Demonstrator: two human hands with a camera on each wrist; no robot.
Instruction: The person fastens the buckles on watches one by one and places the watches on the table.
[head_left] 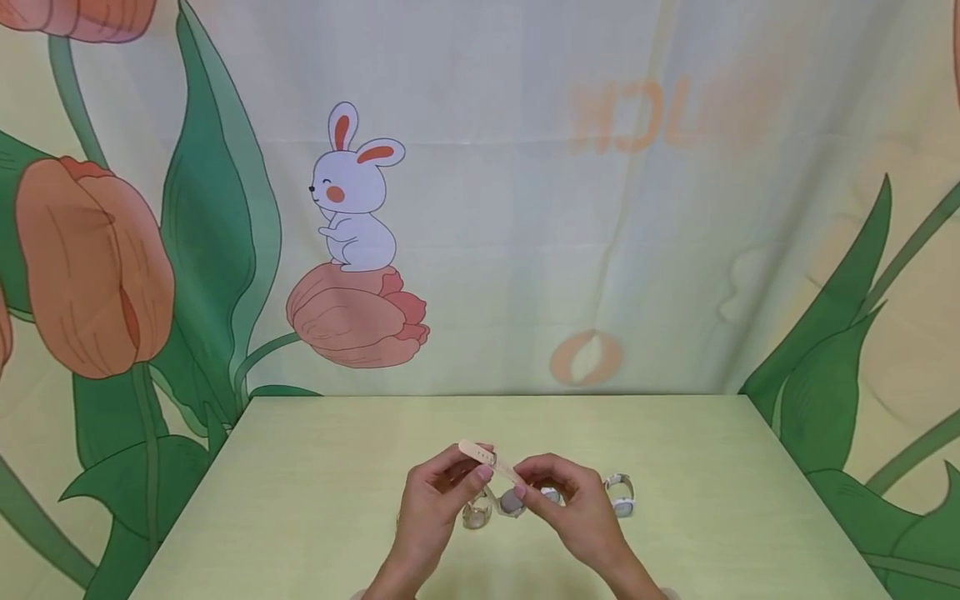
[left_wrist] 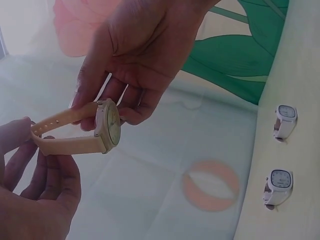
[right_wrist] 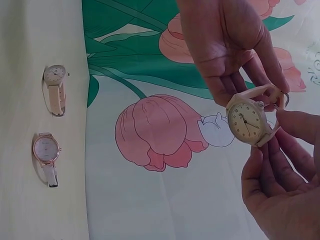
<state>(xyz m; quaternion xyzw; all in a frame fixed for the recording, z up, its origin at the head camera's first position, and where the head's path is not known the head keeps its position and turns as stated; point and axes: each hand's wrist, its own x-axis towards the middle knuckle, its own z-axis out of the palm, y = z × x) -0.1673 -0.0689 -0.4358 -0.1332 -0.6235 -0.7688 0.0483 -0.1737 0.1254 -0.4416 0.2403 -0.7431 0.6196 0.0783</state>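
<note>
Between both hands, above the table, is a wristwatch (head_left: 512, 501) with a pale peach strap, a round case and a light dial. The strap is buckled into a loop. My left hand (head_left: 438, 496) pinches the strap at the buckle end. Close to the case, my right hand (head_left: 570, 500) grips the strap between thumb and fingers. The head view shows the back of the case. In the right wrist view the watch dial (right_wrist: 245, 122) shows black numerals and hands, and the left wrist view shows the case (left_wrist: 111, 125) nearly edge-on.
Other watches stand on the pale green table (head_left: 315, 467): a gold-toned round watch (head_left: 477, 512), a white watch (head_left: 620, 497), and another watch (head_left: 552, 494) partly behind the right hand. Two square white watches appear in the left wrist view. A printed cloth (head_left: 487, 208) hangs behind the table.
</note>
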